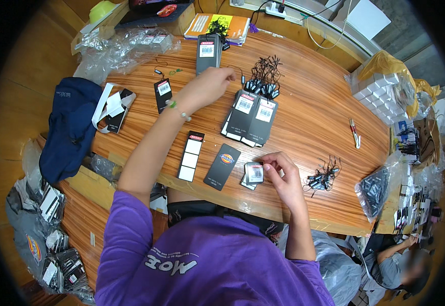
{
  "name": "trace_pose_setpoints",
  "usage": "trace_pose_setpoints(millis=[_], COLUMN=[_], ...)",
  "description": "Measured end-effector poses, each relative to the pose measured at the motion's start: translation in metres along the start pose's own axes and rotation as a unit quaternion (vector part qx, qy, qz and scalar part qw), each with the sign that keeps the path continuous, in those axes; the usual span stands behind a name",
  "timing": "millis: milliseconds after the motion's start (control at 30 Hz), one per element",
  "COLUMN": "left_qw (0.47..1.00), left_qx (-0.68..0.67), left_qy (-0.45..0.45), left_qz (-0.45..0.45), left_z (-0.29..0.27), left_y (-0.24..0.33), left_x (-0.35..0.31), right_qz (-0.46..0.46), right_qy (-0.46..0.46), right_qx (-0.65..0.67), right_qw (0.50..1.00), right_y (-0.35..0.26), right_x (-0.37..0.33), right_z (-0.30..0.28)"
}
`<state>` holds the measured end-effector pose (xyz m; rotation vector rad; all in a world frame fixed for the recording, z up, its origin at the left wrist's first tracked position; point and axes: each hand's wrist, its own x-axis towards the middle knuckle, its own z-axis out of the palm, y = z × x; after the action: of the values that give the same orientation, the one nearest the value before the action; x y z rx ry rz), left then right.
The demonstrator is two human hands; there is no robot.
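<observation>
My left hand (204, 91) reaches over the table with its fingers drawn together. A thin black cord curves by its fingertips; whether they pinch it I cannot make out. Just to the right lie two piles of dark grey hang tags (246, 113) with white barcode labels and bunched black cords (263, 76). Behind the hand rests another pile of tags (206, 49). My right hand (287, 179) has thumb and forefinger closed at the edge of a small label (254, 173), on a little stack. Left of it are a dark tag (222, 167) and a strip of white labels (190, 156).
Loose black cords (324, 177) and snips (354, 133) lie on the right. A bag of black parts (373, 186) and wrapped white boxes (380, 94) stand by the right edge. Dark blue cloth (70, 127) hangs over the left edge. Another person (396, 265) sits at lower right.
</observation>
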<state>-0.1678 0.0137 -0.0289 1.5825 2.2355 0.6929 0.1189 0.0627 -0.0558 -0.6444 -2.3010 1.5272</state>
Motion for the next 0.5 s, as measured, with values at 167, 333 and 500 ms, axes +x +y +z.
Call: trace_pose_setpoints(millis=[167,333,500], left_qw=[0.998,0.997,0.993], left_qx=[0.039,-0.015,-0.042], left_qy=[0.004,0.069,0.109], left_qz=[-0.057,-0.031,0.035], left_z=[0.049,0.059,0.019], left_y=[-0.027,-0.036,-0.006], left_x=[0.067,0.118,0.077], right_qz=[-0.010,0.002,0.029], right_qy=[0.019,0.038,0.063], right_qx=[-0.018,-0.025,-0.006], right_qw=[1.000,0.999,0.998], right_y=[-0.008,-0.004,0.007], right_x=[-0.007,-0.018,-0.024], right_z=[-0.009,-0.020,-0.028])
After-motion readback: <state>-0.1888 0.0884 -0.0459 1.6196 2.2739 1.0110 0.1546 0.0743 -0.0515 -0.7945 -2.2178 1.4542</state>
